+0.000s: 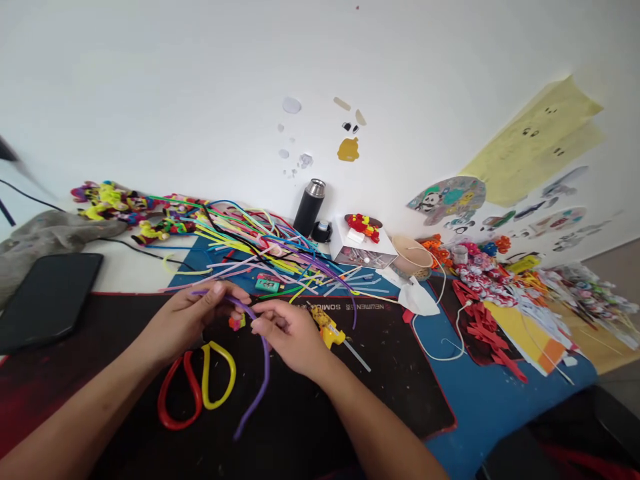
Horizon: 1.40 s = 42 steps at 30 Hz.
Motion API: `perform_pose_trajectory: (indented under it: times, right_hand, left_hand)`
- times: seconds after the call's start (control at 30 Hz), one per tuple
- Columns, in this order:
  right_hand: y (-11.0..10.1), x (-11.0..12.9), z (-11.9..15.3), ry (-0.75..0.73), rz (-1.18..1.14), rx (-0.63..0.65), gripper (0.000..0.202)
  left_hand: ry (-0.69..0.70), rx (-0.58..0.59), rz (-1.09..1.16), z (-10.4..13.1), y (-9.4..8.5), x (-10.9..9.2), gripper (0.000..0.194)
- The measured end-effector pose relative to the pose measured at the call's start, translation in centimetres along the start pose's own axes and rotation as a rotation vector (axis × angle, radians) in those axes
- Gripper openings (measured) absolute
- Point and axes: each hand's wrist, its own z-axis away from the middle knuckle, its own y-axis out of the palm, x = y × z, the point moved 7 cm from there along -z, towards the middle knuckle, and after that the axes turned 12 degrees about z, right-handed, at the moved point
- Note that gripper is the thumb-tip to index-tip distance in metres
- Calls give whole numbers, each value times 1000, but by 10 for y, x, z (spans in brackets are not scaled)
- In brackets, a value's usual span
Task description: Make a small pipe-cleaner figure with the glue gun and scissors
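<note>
A purple pipe cleaner (264,373) runs between my two hands, and its free end hangs down over the black mat in a curve. My left hand (200,313) pinches it near its upper part, fingers closed. Close beside it, my right hand (290,330) also has thumb and fingers closed on the strip. Scissors with one red and one yellow handle (233,383) lie below my left hand. A small pink and yellow piece (237,323) shows just under the hands. To the right of my right hand lies a yellow glue gun (327,328) with a clear glue stick in it.
Behind the hands spreads a pile of colored pipe cleaners (270,243). A black bottle (309,207) and a white box (363,248) stand behind. A dark tablet (47,300) lies left, several finished figures (113,200) back left. Red strips (487,327) and a white cable (463,327) lie right.
</note>
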Motion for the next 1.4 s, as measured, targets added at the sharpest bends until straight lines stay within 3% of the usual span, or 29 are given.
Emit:
perform_pose_trajectory:
  times: [0.2,0.37,0.47,0.6,0.73,0.93,1.07,1.23,1.4]
  right_hand:
    - [14,14,-13,9,-72,-53,27]
    - [11,16,-17,37,-56,-49,23]
    - [5,20,-19,23,-8,-51,21]
    - [4,25,-24,3,25,-34,20]
    - [10,28,-24,-51,-38,-93,19]
    - [9,22,-12,-102,246,-115,24]
    - [3,20,-7,-162,247,-115,21]
    - [0,20,-7,-215,299,-135,24]
    - [-1,14,-7,-199,305,-183,26]
  left_hand:
    - [40,-14,-41,-2,-7,3,52]
    - [122,-82,-320,-4,-25,-12,57]
    - [141,-79,-405,-3,-24,-25,55]
    - [121,-98,-325,0,-16,-33,55]
    - [77,-45,-261,-1,-11,-23,52]
    - [24,68,-150,-2,-19,-3,36]
    - [14,80,-114,-5,-24,-3,35]
    - [17,77,-187,-4,-21,-8,35]
    - [-38,140,-277,-1,-9,1,32]
